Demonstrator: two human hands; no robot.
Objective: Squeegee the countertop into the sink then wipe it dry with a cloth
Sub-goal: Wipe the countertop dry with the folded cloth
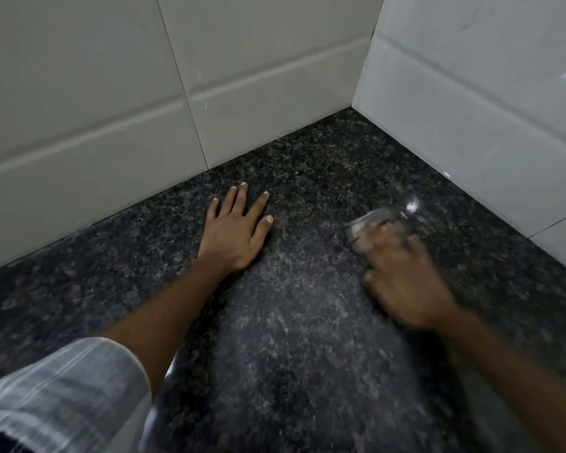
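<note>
A dark speckled granite countertop (291, 305) fills the lower part of the head view and runs into a tiled corner. My left hand (236, 230) lies flat on the stone, palm down, fingers spread, holding nothing. My right hand (402, 282) is blurred by motion and pressed down on a pale grey object (373, 222) that sticks out past the fingertips. The blur makes it hard to tell whether that object is a cloth or a squeegee. No sink is in view.
White tiled walls rise at the back (144, 93) and at the right (471, 109), meeting in a corner (356, 106). A striped grey sleeve (62, 393) covers my left upper arm at the bottom left.
</note>
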